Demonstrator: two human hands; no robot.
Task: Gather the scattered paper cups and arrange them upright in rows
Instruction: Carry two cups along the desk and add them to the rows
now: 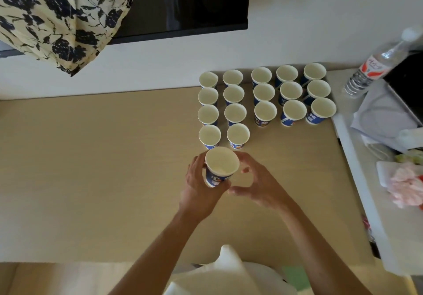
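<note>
the left hand [201,187] grips a blue-and-white paper cup [221,165] upright just at the near edge of the rows of matching cups [264,92] on the tan wooden desk [91,168], likely bound for a shorter column, while the right hand [261,187] curves open and empty alongside.

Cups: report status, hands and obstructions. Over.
Left hand grips one upright cup. Right hand open beside it. Seventeen cups stand in rows. Nothing on table right of short fourth row.
</note>
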